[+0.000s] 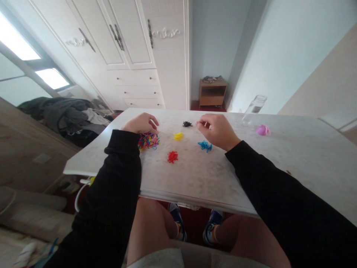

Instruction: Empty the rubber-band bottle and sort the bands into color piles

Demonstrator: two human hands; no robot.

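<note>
My left hand (142, 123) hovers at the far edge of a mixed pile of small coloured rubber bands (150, 141), its fingers loosely bent and apart, with nothing visible in them. Thumb and fingertips of my right hand (216, 129) are pinched together; whatever they hold, if anything, is too small to make out. Just left of those fingertips lies a small black pile of bands (187, 124). A blue pile (205, 146) sits below the right hand. Between the hands are a yellow pile (178, 136) and, nearer me, a red pile (172, 156).
The piles lie on a white table (189, 178) with stained patches. Toward its right side stand a clear glass bottle (255, 108) and a pink object (263, 130). Beyond the table are a white wardrobe (167, 56) and a small wooden cabinet (212, 93); dark clothes (64, 115) are heaped at left.
</note>
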